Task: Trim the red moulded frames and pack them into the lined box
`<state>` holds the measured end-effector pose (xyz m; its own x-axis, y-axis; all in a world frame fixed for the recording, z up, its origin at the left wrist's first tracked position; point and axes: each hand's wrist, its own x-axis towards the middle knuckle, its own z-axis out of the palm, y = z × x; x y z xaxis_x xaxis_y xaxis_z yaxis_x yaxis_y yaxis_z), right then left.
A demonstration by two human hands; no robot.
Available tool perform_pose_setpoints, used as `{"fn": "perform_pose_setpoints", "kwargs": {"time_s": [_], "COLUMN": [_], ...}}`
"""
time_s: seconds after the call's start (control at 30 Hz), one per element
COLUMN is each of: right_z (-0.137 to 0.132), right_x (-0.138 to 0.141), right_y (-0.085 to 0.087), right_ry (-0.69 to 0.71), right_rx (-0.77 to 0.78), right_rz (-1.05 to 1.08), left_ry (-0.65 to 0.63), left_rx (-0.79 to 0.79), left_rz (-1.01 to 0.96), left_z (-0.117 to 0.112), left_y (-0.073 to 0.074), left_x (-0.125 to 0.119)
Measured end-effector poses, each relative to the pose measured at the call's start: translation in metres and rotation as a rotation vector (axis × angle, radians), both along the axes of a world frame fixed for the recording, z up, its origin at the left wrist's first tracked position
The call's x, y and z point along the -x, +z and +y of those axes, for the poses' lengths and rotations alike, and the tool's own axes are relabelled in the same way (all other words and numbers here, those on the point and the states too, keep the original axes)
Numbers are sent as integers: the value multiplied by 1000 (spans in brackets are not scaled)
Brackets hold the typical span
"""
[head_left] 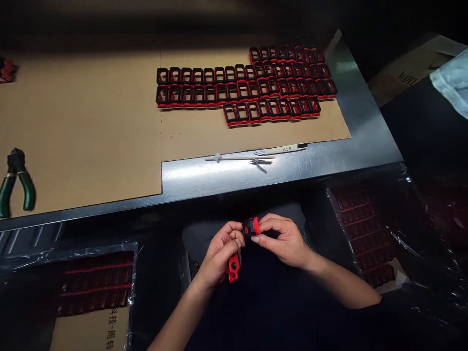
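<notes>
Below the bench edge, both my hands meet over a small red-and-black plastic piece (pixel 251 226). My right hand (pixel 287 240) pinches its red end between thumb and fingers. At its black end are the fingertips of my left hand (pixel 224 251), closed around a second red plastic part (pixel 233 269) with a round hole, which sticks out under the palm. Much of that second part is hidden by my fingers. On the bench ahead, several rows of red-and-black rectangular frames (pixel 199 93) stand side by side on cardboard (pixel 109 126).
Green-handled cutting pliers (pixel 16 183) lie at the left. Along the metal bench edge (pixel 204 180) are a cotton-tipped stick (pixel 237 158), nail clippers (pixel 260 163) and a marked white blade-like tool (pixel 285 149). Plastic-lined boxes with red parts stand at lower left (pixel 133 273) and right (pixel 334 207).
</notes>
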<state>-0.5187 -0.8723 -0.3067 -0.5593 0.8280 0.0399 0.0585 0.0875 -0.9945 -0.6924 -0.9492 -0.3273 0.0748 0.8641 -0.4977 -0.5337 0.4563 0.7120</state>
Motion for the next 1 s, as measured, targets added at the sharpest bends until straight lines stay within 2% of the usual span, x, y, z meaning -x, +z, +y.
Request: {"fn": "perform_pose_setpoints", "kwargs": {"time_s": [0.1,0.23,0.4,0.5,0.67,0.83,1.0], "right_z": [-1,-2,0,1,0,-3,-2], "right_x": [0,1,2,2,5,6,1], "right_y": [0,1,-2,-3,-1,0,1], "right_ry": [16,23,50,43,-3,-7,-39], "right_rx": [-61,-211,-494,-606,-532,-408,-175], "right_rz": [3,-11,-85,-105,-95,-105,-57], "left_ry": [-57,-119,-117,-102,-43,-30,-52], "left_rx": [-75,-69,-20,-69,-240,-335,-405], "left_rz": [149,270,311,375,507,565,620], "left_z": [1,1,0,-1,-5,-8,-8], "left_y": [7,16,22,22,21,17,17], "left_x": [4,5,3,1,-1,-1,-1]}}
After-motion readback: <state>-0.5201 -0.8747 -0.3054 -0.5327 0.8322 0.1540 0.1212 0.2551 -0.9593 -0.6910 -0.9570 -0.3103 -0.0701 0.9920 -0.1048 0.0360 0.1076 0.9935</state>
